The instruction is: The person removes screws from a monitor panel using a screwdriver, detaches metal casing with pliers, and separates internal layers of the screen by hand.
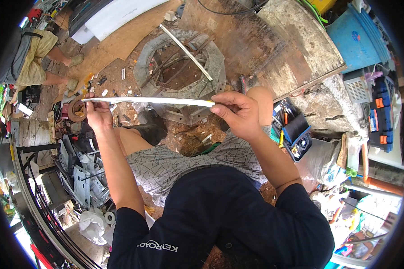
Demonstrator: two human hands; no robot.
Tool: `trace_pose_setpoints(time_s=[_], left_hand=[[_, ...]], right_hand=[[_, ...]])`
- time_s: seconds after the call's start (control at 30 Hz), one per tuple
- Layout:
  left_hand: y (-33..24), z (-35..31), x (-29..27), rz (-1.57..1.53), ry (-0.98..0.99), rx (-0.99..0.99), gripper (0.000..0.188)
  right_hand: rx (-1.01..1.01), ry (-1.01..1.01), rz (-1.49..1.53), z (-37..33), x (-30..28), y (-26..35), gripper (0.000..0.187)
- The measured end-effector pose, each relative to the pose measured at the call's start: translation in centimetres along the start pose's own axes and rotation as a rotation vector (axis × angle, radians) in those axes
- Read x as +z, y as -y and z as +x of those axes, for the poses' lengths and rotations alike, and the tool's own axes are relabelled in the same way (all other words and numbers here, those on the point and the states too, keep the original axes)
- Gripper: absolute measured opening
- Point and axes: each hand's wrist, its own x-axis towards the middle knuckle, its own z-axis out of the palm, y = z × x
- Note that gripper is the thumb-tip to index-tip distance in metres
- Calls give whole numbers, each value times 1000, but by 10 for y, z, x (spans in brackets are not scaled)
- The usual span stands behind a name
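Note:
A long, thin white strip (152,100) stretches level across my lap between both hands. Its left end is pinched by my left hand (98,114), thumb and fingertips together. At the other end, my right hand (239,113) grips the strip between thumb and forefinger, near a small yellowish tip. Beyond it, a second slim pale strip (185,51) leans slantwise over a round grey concrete ring (146,58) with an open middle. Rusty bars cross inside that ring.
Another person's legs (54,67) stand at the far left. A worn wooden board (300,40) lies at the back right beside a blue bucket (357,38). Metal brackets (83,184) pile up at my left; a tool bag (296,136) rests by my right knee.

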Motion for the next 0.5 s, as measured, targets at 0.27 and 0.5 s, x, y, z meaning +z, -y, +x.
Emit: trace_pose_setpoints(time_s=[0.27,0.5], left_hand=[[-3,-7,3,9,58,-3,31],[-14,-29,20,32,77,24,31]], right_hand=[[5,-19,93,-1,-5,-11,21],[57,-46,101,-8,-4,-10,18]])
